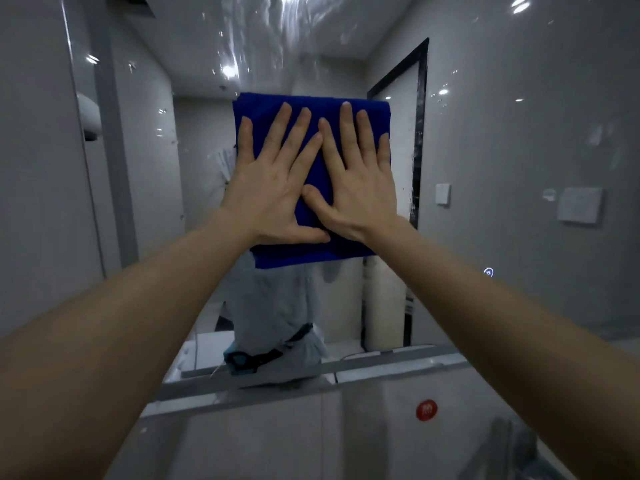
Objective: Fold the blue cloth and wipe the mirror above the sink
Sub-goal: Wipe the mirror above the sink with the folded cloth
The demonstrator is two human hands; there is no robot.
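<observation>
2 flat presses | left hand (266, 188), right hand (356, 192) on blue cloth (311, 254) (folded) against mirror (519, 150) | grip: none, fingers straight

One wide-angle camera on the person's head looks straight ahead at the mirror (485, 150) from close by, the left hand (273, 188) and right hand (360, 192) outstretched mid-frame.
</observation>
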